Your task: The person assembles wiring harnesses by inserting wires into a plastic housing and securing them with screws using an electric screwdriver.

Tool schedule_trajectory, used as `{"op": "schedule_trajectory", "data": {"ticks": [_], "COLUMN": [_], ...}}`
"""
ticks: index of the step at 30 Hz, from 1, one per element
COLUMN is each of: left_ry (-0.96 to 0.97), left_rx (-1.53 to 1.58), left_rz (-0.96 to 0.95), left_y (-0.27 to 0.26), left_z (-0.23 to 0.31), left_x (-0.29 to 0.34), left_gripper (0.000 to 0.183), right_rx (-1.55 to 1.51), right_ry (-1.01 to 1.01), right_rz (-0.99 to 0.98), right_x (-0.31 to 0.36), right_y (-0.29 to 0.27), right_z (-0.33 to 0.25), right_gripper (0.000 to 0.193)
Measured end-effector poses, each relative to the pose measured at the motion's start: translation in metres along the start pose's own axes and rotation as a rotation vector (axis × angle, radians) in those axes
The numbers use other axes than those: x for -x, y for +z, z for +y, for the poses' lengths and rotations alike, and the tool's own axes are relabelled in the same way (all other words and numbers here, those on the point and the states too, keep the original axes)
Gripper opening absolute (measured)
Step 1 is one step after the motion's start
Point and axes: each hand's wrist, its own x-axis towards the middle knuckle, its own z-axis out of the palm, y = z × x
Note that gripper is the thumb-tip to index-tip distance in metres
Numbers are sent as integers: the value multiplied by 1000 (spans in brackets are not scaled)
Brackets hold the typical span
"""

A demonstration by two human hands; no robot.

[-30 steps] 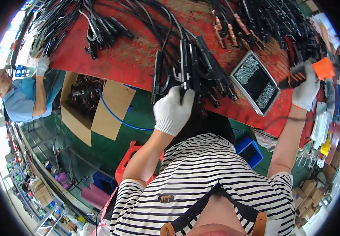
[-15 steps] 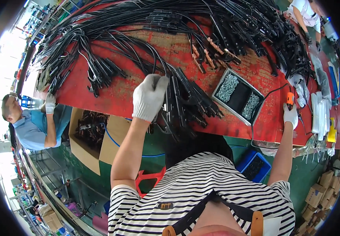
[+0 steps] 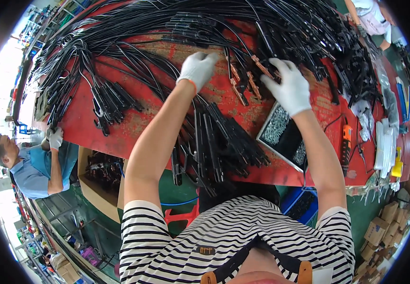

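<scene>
My left hand, in a white knitted glove, hovers over the worn middle of the red table, fingers stretched forward and slightly apart, with nothing visible in them. My right hand, gloved too, is open, thumb apart from the fingers, by the copper-coloured ends of several black parts. Whether it touches one I cannot tell. Below my hands, black cabled parts lie in a bundle over the table's near edge. Beneath my right forearm is a tray of silvery screws, partly covered. An orange-and-black power screwdriver lies to the right.
Black cables and heaped parts fill the table's far side. Another bundle lies left, near a co-worker. A cardboard box and a blue bin stand below the edge. Another person is far right.
My right hand has let go of the power screwdriver and moved left to the copper-coloured ends. My left hand has left the bundle and moved farther forward; the bundle sits slightly nearer me.
</scene>
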Motion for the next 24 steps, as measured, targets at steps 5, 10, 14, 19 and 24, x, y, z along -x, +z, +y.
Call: {"op": "schedule_trajectory", "data": {"ticks": [5, 10, 14, 19, 24], "left_ry": [49, -26, -112, -51, -17], "left_rx": [-109, 58, 444, 1205, 858], "left_rz": [50, 137, 236, 242, 290], "left_y": [-6, -38, -46, -83, -131], "left_z": [-8, -18, -17, -6, -51], "left_x": [-21, -40, -50, -45, -31], "left_gripper": [51, 50, 60, 95, 46], "right_rx": [267, -323, -846, -629, -953], "right_ry": [-38, -12, 93, -416, -31], "right_rz": [-299, -139, -195, -163, -633], "right_x": [-57, -80, -85, -31, 67], "right_y": [48, 45, -7, -62, -73], "right_z": [-3, 37, -18, -82, -129], "right_gripper": [41, 39, 28, 32, 38]}}
